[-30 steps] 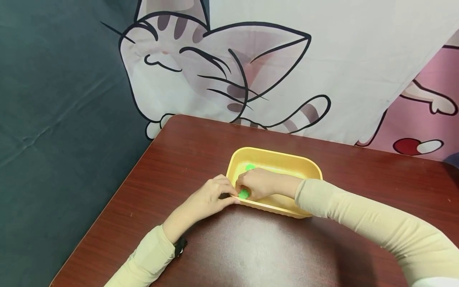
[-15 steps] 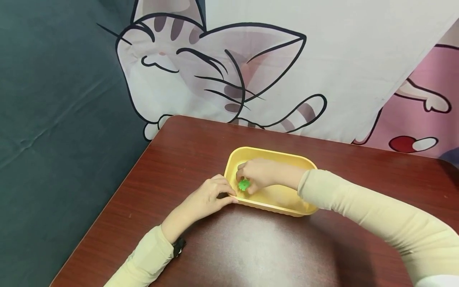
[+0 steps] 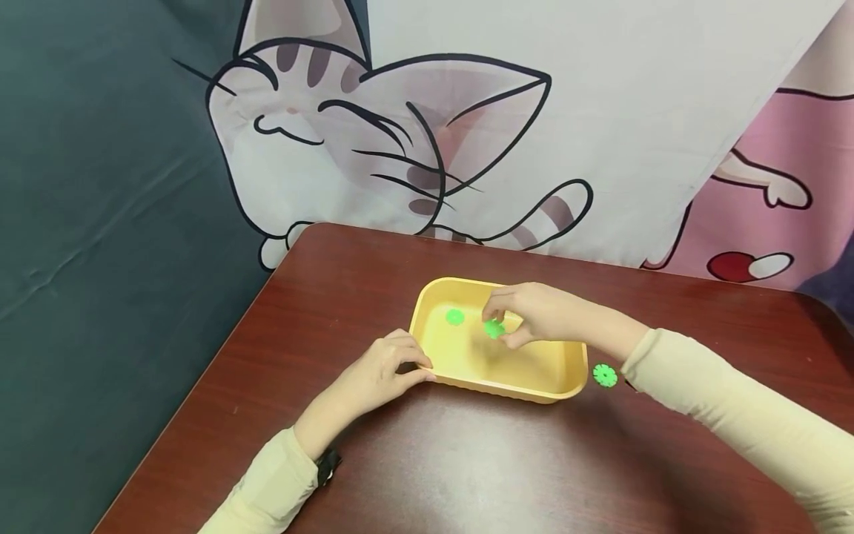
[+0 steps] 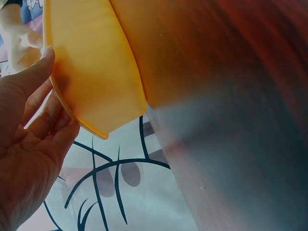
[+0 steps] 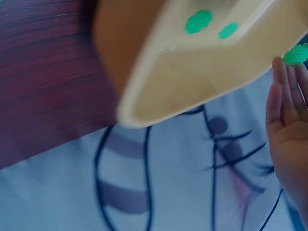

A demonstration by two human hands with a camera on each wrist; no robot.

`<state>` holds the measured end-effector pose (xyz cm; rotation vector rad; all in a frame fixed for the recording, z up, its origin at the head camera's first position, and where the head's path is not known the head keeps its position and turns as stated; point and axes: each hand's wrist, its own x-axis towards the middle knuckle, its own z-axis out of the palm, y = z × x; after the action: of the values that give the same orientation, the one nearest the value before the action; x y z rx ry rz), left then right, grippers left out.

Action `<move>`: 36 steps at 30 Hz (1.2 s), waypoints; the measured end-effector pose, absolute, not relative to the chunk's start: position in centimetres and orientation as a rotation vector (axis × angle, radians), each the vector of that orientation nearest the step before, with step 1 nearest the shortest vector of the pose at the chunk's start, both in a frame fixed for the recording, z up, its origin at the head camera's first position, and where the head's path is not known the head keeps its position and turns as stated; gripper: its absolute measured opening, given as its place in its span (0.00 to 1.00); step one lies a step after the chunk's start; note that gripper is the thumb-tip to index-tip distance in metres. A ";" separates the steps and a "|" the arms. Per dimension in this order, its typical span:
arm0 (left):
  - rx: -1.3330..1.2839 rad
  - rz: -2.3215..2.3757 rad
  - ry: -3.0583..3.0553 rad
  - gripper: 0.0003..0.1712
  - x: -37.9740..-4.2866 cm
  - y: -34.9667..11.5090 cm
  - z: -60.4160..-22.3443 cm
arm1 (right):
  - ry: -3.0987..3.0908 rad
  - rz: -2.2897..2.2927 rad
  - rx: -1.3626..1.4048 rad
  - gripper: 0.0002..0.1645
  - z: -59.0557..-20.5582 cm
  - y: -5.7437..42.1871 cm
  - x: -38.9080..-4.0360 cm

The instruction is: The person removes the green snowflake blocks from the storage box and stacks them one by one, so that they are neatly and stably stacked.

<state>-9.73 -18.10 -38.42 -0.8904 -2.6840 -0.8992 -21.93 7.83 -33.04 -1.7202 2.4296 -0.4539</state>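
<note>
Yellow tray (image 3: pixel 434 345) in the left hand (image 3: pixel 383 374), green disc (image 3: pixel 494 328) in the right hand (image 3: pixel 537 315)

A cloth (image 3: pixel 634 126) printed with a cartoon cat hangs behind the red-brown worktop (image 3: pixel 467 467); the tray stands on the worktop; the left hand grips its near left corner, fingers narrow on the rim; the right hand is over the tray, fingers pinching the green disc; 2 loose discs (image 5: pixel 198 21) lie inside the tray; 1 outer disc (image 3: pixel 605 376) lies on the worktop, just beside the tray's right end.
</note>
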 end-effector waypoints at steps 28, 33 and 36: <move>-0.873 -0.929 -2.676 0.05 -10.0 -17.8 -38.7 | 2.844 -0.897 -1.531 0.29 -34.0 22.2 -19.3; -0.865 -0.927 -2.673 0.05 -10.0 -17.8 -38.8 | 2.908 -0.914 -1.400 0.29 -35.2 23.7 -18.7; -0.860 -0.933 -2.665 0.04 -10.1 -17.8 -38.8 | 2.919 -0.917 -1.352 0.29 -36.1 24.3 -18.5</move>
<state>-10.06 -17.82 -38.85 -0.8599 -2.6654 -0.9329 -18.47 24.32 -36.06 -1.3518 2.9195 -0.9171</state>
